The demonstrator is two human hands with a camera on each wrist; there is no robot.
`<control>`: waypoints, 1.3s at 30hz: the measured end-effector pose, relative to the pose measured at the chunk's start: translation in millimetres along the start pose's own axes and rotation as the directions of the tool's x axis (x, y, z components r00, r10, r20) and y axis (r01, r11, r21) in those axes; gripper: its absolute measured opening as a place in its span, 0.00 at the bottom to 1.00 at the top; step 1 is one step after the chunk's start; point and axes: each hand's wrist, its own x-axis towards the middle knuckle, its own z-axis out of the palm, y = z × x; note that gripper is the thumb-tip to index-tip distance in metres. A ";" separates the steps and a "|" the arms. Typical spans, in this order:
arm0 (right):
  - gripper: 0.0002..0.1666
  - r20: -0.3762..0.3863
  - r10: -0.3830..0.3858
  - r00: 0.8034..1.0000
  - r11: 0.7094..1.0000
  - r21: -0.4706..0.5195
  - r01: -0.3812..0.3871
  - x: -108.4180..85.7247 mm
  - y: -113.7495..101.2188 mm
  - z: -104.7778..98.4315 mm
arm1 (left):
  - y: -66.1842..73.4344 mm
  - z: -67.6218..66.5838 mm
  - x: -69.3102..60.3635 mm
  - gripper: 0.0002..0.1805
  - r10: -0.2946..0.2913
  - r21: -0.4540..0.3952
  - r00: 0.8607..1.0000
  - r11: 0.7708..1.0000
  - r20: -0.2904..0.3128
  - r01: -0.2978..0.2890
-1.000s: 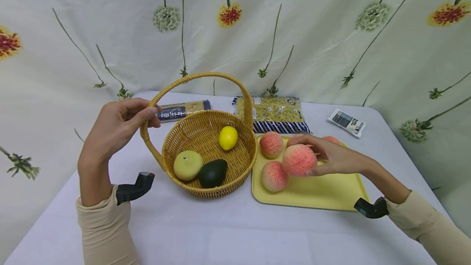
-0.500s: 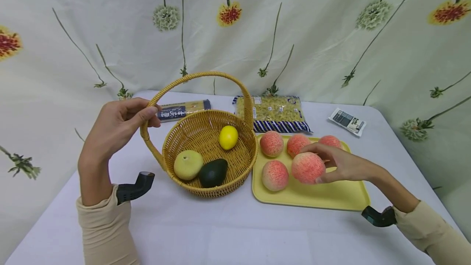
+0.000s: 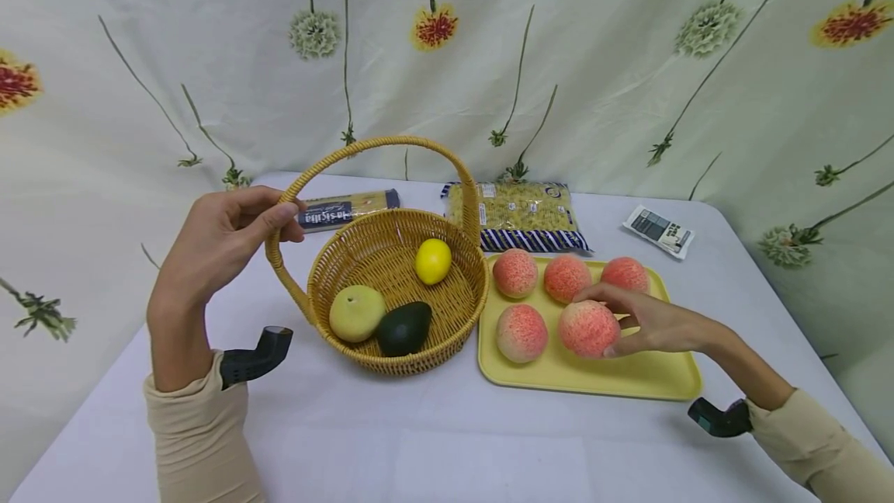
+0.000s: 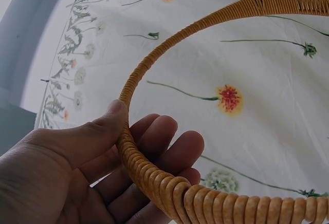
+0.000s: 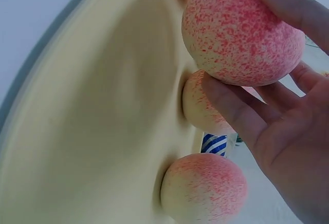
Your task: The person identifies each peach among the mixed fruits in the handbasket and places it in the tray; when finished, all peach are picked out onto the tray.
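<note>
My left hand [image 3: 223,243] grips the wound handle [image 4: 146,178] of a wicker basket [image 3: 400,365] on its left side. Inside the basket lie a yellow lemon [image 3: 434,261], a pale green round fruit [image 3: 357,313] and a dark green avocado [image 3: 404,329]. Over a yellow tray [image 3: 628,379], my right hand [image 3: 649,323] holds a pink speckled peach [image 3: 588,328] between thumb and fingers. In the right wrist view that peach [image 5: 241,31] is held a little above the tray. Several more peaches rest on the tray, one [image 3: 522,333] just left of the held one.
Behind the basket lies a blue-ended pasta packet [image 3: 345,210]. A larger bag of pasta [image 3: 520,216] with a striped edge lies behind the tray. Farther right is a small white packet [image 3: 659,232]. A flowered cloth [image 3: 601,84] hangs at the back of the white table.
My right hand has moved right and slightly down with the peach, away from the left-hand peaches, uncovering those at the back. My left hand and the basket stay put.
</note>
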 end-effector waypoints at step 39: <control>0.37 0.027 0.023 0.999 0.999 -0.043 -0.021 6.6 17.4 8.3 | 0.0 -0.2 0.0 0.12 -0.022 -0.004 1.000 1.000 0.000 0.022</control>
